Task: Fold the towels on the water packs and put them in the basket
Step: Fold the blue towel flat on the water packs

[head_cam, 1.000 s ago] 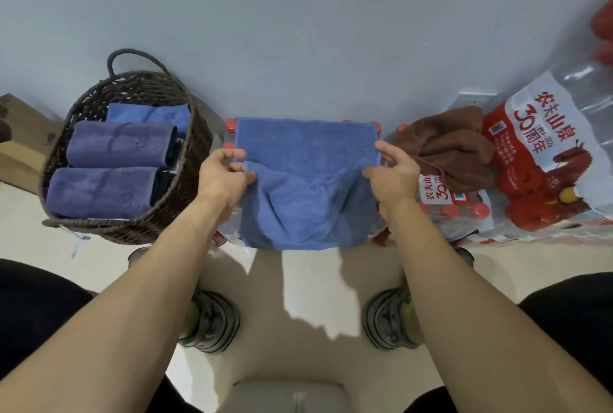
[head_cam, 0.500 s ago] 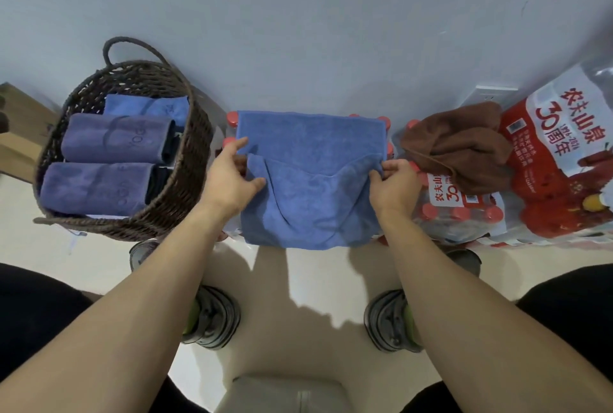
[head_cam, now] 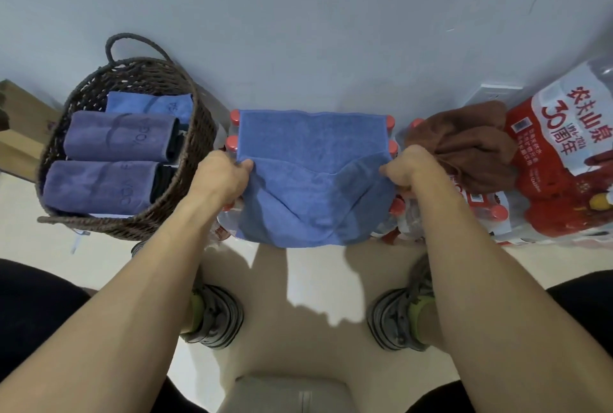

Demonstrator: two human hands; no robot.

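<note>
both hands, left hand (head_cam: 221,177) and right hand (head_cam: 408,170), pinch the blue towel (head_cam: 313,160) edges, fingertips hidden in cloth, covering most of the water pack (head_cam: 232,127).

A plain pale blue-grey wall (head_cam: 298,21) fills the view from 10 to 2 o'clock, smooth and evenly lit, with a white wall socket (head_cam: 497,91) low on it at about 2 o'clock. Below it a glossy cream floor (head_cam: 311,283) runs down toward 6 o'clock, marked by soft dark shadows against brighter patches. At 9 o'clock a brown cardboard box (head_cam: 20,134) sits against the wall, and at 6 o'clock the grey edge of a seat (head_cam: 292,394) shows.
</note>
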